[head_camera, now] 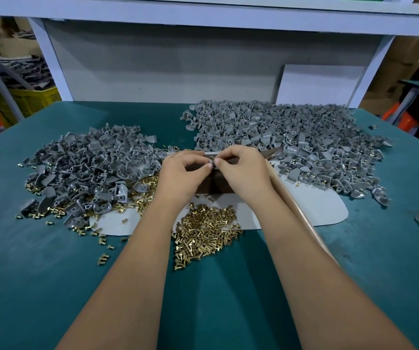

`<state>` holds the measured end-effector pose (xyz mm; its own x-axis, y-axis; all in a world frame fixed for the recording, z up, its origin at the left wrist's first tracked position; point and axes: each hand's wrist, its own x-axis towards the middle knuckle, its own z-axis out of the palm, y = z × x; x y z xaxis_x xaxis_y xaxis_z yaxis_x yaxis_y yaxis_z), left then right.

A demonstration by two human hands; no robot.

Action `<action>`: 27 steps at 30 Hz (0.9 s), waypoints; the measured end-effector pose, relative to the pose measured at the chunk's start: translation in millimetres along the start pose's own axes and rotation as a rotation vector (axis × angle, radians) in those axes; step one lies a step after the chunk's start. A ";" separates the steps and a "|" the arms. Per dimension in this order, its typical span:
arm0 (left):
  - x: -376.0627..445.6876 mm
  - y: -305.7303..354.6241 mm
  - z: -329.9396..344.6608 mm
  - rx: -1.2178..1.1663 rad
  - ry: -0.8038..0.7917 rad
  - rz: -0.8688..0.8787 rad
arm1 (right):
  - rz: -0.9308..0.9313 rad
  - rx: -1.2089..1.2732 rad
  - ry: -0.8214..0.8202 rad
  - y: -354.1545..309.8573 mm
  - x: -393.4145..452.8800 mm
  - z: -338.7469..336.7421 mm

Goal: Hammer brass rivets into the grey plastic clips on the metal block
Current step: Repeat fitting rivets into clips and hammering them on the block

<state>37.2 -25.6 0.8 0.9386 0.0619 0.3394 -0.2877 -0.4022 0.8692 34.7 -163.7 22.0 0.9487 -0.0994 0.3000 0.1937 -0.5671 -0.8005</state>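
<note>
My left hand [181, 170] and my right hand [241, 170] meet over the dark metal block [216, 183] at the table's middle. Between their fingertips they pinch a small grey plastic clip [212, 164]; whether a rivet sits in it is too small to tell. A wooden hammer handle [296, 208] runs under my right forearm toward the block, its head hidden by that hand. A pile of brass rivets [207, 233] lies just in front of the block, between my forearms.
A heap of grey clips [87, 168] mixed with rivets lies at the left, a bigger heap [291, 137] at the back right. A pale mat [324, 208] lies under the block on the green table [39, 274]. A white shelf frame [203, 18] stands behind.
</note>
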 end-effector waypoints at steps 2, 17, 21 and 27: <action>0.1 -0.3 0.2 0.003 -0.001 0.007 | -0.003 -0.017 0.016 -0.3 -0.5 2.3; 0.6 -5.0 3.1 -0.008 0.017 0.025 | 0.034 0.014 0.115 -1.3 -6.8 10.9; 0.0 -5.8 3.0 0.003 0.025 0.034 | 0.031 0.021 0.112 -0.6 -7.4 10.5; -1.3 -6.7 3.2 0.016 0.034 0.057 | -0.008 -0.046 0.118 -0.1 -8.7 10.0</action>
<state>38.5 -25.9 -6.6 0.9137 0.0700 0.4002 -0.3368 -0.4207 0.8424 28.9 -154.5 14.3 0.9109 -0.1885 0.3672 0.1870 -0.6045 -0.7743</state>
